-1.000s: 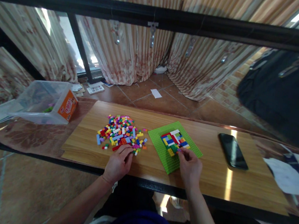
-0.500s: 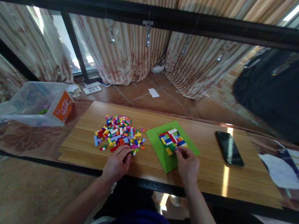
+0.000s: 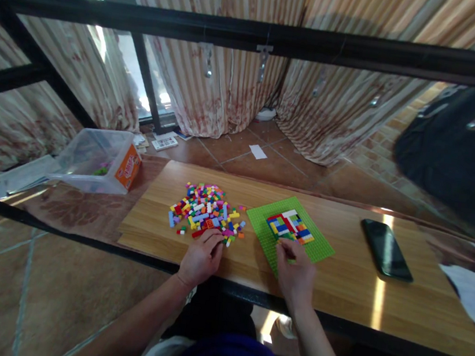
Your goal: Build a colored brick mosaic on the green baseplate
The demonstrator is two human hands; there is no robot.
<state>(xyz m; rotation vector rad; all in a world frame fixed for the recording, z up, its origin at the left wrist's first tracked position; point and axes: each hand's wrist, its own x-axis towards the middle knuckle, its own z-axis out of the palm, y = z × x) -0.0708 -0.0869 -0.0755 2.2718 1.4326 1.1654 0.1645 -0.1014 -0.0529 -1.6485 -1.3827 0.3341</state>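
Observation:
A square green baseplate lies turned cornerwise on the tabletop, with a flat build of toy bricks in red, white, blue and yellow on it. My right hand is over its near corner, thumb and fingers pinched at the build's near left edge; a bit of yellow shows at the fingertips, partly covered. To the left spreads a loose heap of small coloured bricks. Against the heap's near side rests my left hand, fingers curled together beside some red bricks. Whatever its fingertips hold is hidden.
Right of the baseplate lies a black phone. A clear plastic box with an orange label stands at the far left, a few bricks inside. White papers lie at the right end. A dark bar crosses above the table.
The view has swung left, so everything sits further right in it. My right hand has shifted left across the build's near edge. The left hand stays by the heap.

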